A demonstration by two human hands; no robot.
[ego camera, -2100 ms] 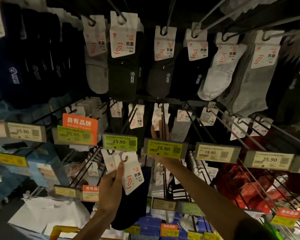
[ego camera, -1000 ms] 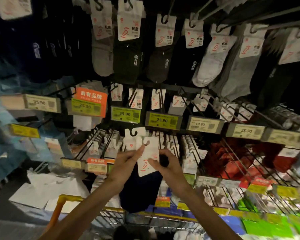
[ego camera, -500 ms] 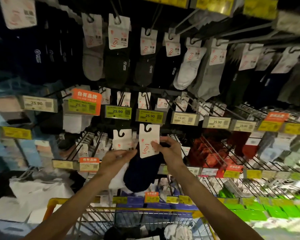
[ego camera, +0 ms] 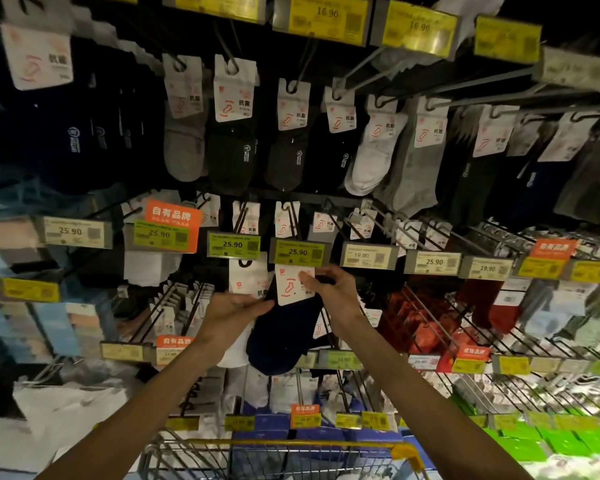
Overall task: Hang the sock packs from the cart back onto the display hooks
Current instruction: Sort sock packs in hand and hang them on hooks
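My right hand (ego camera: 333, 289) pinches the white header card of a dark navy sock pack (ego camera: 284, 336), held up just under the green 25.90 price tag (ego camera: 298, 251) of a display hook. My left hand (ego camera: 232, 311) grips a second pack with a white card (ego camera: 248, 278) and white socks, right beside and partly behind the navy one. The top of the navy pack's card is hidden behind the price tag. The yellow-rimmed wire cart (ego camera: 284, 448) is at the bottom centre, below both arms.
Rows of hooks (ego camera: 378, 220) carry hanging sock packs above, left and right, each row fronted by price tags. Long bare wire hooks (ego camera: 430, 323) jut out at the right over red packs. Blue and green boxed goods line the lowest shelf.
Both hands rose with the two packs. The navy pack's card moved up from below the tag row until its top sits behind the 25.90 tag. The view tilted upward.
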